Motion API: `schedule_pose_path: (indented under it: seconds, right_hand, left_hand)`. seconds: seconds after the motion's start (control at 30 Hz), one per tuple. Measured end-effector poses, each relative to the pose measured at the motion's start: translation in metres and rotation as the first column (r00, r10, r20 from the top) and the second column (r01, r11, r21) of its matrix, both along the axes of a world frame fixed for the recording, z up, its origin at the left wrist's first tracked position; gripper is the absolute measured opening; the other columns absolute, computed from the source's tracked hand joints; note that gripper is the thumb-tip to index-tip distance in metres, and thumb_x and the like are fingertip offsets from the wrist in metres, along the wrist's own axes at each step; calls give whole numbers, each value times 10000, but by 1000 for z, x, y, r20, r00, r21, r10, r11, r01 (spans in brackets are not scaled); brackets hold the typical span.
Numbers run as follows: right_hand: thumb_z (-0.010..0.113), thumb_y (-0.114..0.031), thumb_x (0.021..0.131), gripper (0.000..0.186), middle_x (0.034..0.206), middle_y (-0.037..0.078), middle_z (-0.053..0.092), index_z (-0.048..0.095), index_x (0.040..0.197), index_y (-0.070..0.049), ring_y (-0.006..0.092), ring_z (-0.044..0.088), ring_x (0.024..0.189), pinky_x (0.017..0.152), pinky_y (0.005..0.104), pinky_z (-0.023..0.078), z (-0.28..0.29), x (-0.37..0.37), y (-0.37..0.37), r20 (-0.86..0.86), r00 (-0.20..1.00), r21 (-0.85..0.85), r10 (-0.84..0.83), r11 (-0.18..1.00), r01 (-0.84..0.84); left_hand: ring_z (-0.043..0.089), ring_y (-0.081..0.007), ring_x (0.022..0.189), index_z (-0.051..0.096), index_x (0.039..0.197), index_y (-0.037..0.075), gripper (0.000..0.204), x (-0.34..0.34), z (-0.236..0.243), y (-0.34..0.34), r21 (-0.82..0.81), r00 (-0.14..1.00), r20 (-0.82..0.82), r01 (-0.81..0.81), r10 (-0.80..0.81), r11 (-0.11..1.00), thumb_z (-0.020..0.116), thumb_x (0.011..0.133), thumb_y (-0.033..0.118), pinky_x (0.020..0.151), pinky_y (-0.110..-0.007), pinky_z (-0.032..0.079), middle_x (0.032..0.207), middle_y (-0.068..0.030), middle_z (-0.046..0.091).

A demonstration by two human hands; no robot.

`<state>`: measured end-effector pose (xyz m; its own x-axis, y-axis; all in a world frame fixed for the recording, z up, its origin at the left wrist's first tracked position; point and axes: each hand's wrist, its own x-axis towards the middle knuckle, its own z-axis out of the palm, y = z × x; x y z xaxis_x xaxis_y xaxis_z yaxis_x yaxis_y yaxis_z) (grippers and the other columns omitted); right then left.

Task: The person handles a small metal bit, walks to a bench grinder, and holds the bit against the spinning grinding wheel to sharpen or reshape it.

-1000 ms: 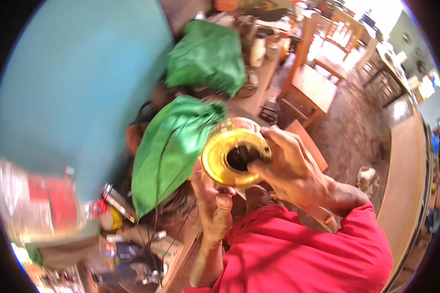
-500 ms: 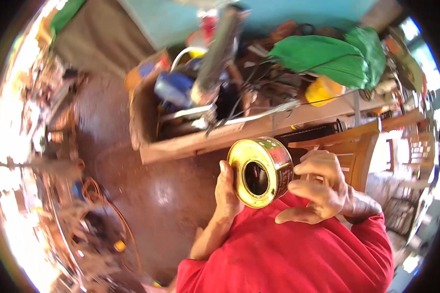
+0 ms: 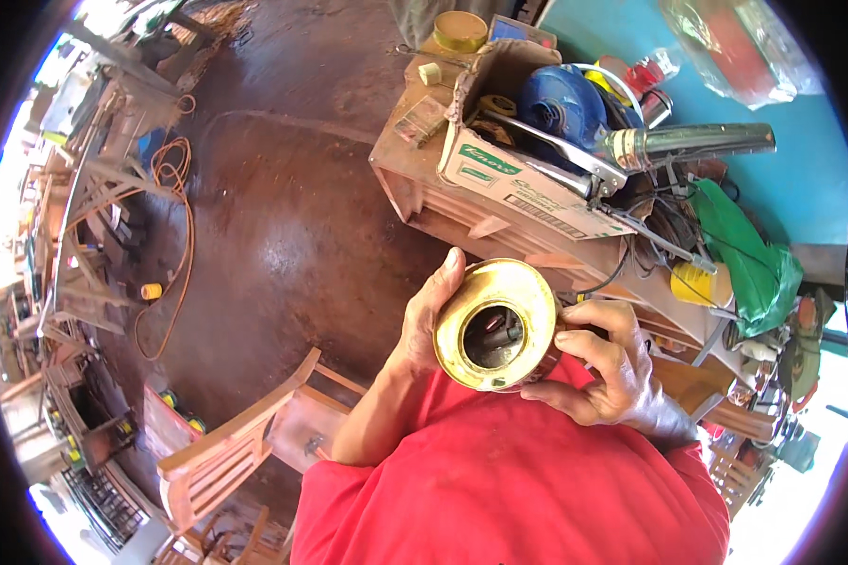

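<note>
A round tin can (image 3: 534,294) with a gold-coloured top is held up in front of my red shirt, its round opening facing me. Through the opening, small dark pieces show inside, too shadowed to name. My left hand (image 3: 426,318) grips the can from the left, thumb up along its side and the other fingers hidden. On the right side, my right hand (image 3: 605,363) has its fingers bent against the can's wall, with the thumb near the lower edge.
Beyond the can, a wooden cabinet (image 3: 403,169) carries a cardboard box (image 3: 528,193) full of tools and a blue machine part. A green bag (image 3: 749,264) and a yellow container (image 3: 699,284) are at right. A wooden chair (image 3: 245,428) and an orange hose (image 3: 190,240) are at left.
The view has swung, so the box and cabinet now appear farther right. The can's opening has turned more toward me. My right fingers have closed in from beside the can onto its wall.
</note>
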<state>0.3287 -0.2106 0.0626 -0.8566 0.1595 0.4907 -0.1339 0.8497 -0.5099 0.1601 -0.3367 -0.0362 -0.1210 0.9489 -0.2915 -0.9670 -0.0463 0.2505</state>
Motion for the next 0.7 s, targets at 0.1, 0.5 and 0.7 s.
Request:
schedule_pose_path:
  seconds: [0.1,0.5,0.7]
  right_hand:
    - [928,-257,645,677,1099,181,573,561,1170,-36,305,620,928,722,382,537,-4,-1,6,-6,1000,1,25,1000,-25]
    - [904,-161,689,585,1138,180,559,539,1120,-13,314,617,994,804,373,528,14,12,37,-290,941,-170,-175,977,130]
    - [865,-94,717,576,1171,179,550,513,1171,-65,337,595,1058,841,403,515,4,19,62,-450,826,-304,-339,928,215]
  left_hand:
    - [702,-218,905,602,1180,-89,542,-7,5,9,-11,997,-74,-25,24,1000,461,1027,411,847,-332,569,1045,-175,705]
    - [691,-220,880,627,1169,-112,513,-39,111,79,260,198,-937,-160,289,952,614,950,352,800,-317,537,1016,-163,706]
    - [675,-168,783,662,1112,-96,464,-20,178,136,197,226,-958,73,176,978,574,967,335,682,-283,527,952,-135,708]
